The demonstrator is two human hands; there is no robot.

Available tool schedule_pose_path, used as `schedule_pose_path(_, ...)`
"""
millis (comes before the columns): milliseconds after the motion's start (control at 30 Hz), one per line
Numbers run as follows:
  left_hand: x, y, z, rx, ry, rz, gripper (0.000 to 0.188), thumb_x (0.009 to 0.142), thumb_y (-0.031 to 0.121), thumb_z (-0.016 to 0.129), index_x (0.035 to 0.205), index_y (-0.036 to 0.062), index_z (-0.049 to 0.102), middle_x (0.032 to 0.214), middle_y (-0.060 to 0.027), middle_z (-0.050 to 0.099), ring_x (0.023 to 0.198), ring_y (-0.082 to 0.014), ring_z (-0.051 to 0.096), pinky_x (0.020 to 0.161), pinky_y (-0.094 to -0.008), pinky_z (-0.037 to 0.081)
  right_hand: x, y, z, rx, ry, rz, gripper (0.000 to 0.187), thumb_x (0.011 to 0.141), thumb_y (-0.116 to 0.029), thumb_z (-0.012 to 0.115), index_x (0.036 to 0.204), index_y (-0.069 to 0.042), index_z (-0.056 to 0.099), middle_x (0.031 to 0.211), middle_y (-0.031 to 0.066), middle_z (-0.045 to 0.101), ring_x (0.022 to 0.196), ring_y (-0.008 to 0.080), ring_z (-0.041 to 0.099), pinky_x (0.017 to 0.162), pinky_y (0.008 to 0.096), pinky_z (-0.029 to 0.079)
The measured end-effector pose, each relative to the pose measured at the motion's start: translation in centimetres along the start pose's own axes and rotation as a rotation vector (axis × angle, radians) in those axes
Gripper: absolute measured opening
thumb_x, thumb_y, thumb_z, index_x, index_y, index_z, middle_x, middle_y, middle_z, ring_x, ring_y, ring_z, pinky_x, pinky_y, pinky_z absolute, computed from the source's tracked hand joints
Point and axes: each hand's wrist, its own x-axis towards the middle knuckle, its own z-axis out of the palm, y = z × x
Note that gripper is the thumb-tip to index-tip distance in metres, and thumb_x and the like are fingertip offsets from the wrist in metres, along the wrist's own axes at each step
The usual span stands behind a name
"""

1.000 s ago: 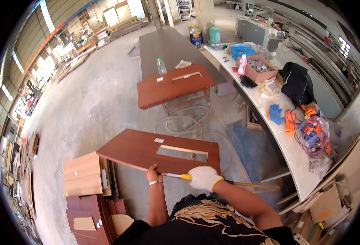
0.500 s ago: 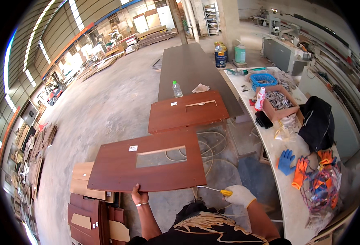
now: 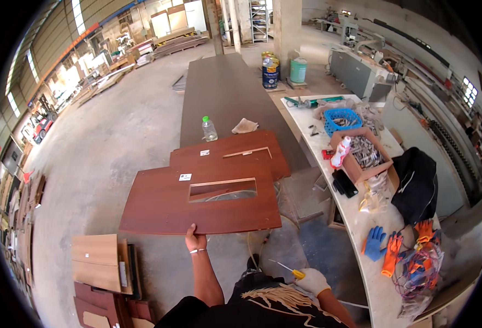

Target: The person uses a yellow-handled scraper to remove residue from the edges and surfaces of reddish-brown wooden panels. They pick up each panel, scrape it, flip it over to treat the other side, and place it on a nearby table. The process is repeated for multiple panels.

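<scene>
My bare left hand point(image 3: 195, 239) grips the near edge of a reddish-brown wooden panel point(image 3: 153, 199), thumb on top and fingers hidden beneath. The panel has a rectangular cut-out and a small white label. Its far side overlaps a second reddish-brown panel point(image 3: 213, 154) with a label and a narrower slot; whether the two touch I cannot tell. In a white work glove, my right hand point(image 3: 312, 281) is closed around the yellow handle of a screwdriver point(image 3: 297, 273). The screwdriver's shaft points up and left, apart from the panel.
A long dark table point(image 3: 227, 90) bears a clear bottle point(image 3: 209, 129) and a cloth point(image 3: 245, 126). Along my right runs a white workbench point(image 3: 356, 246) with a box of metal fittings point(image 3: 368, 153), a blue basket point(image 3: 341, 119) and gloves point(image 3: 373, 243). Stacked boards point(image 3: 96, 262) stand at lower left; a hose point(image 3: 252, 243) lies on the floor.
My left hand has carried the panel forward, so it now overlaps the farther panel. The right hand with the screwdriver has dropped lower, away from the panel's edge. The view has shifted right.
</scene>
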Motion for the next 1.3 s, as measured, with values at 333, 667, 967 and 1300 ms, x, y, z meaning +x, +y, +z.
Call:
schedule_pose_path(333, 13.0, -13.8, 6.6, -0.125, 0.076, -0.210, 0.045, 0.085, -0.006, 0.058, 0.129, 0.0029, 0.054, 0.126, -0.0110, 0.060, 0.120, -0.0311, 0.056, 0.108, -0.0487, 0.046, 6.9, -4.6, -2.8, 0.000, -0.017, 0.255, 0.042, 0.081, -0.045, 0.067, 0.105, -0.012, 0.073, 0.102, 0.0201, 0.071, 0.100, 0.0394, 0.066, 0.088, 0.0464, 0.052)
schedule_pose_path(667, 15.8, -22.3, 8.3, -0.302, 0.146, -0.404, 0.044, 0.091, 0.000, 0.059, 0.135, 0.0031, 0.052, 0.134, -0.0104, 0.058, 0.127, -0.0306, 0.053, 0.112, -0.0506, 0.042, 10.3, -5.8, -4.0, 0.033, 0.009, 0.397, 0.038, 0.081, -0.044, 0.066, 0.101, -0.013, 0.073, 0.096, 0.0201, 0.071, 0.095, 0.0401, 0.066, 0.083, 0.0465, 0.051)
schedule_pose_path(967, 15.7, -21.3, 5.8, 0.430, 0.140, -0.690, 0.048, 0.097, 0.022, 0.064, 0.139, 0.0051, 0.049, 0.130, -0.0111, 0.062, 0.127, -0.0270, 0.054, 0.099, -0.0478, 0.049, 14.1, -5.8, -3.3, -0.010, -0.079, 0.345, 0.037, 0.081, -0.042, 0.067, 0.099, -0.010, 0.072, 0.096, 0.0199, 0.071, 0.096, 0.0403, 0.065, 0.084, 0.0467, 0.051)
schedule_pose_path(1300, 16.3, -16.8, 0.6, 0.351, 0.166, -0.800, 0.067, 0.095, 0.044, 0.064, 0.143, 0.0047, 0.039, 0.131, -0.0231, 0.056, 0.121, -0.0409, 0.056, 0.086, -0.0564, 0.055, 17.6, -10.1, -5.8, -0.085, -0.052, 0.341, 0.036, 0.081, -0.040, 0.069, 0.101, -0.010, 0.072, 0.097, 0.0201, 0.071, 0.097, 0.0398, 0.066, 0.084, 0.0473, 0.052)
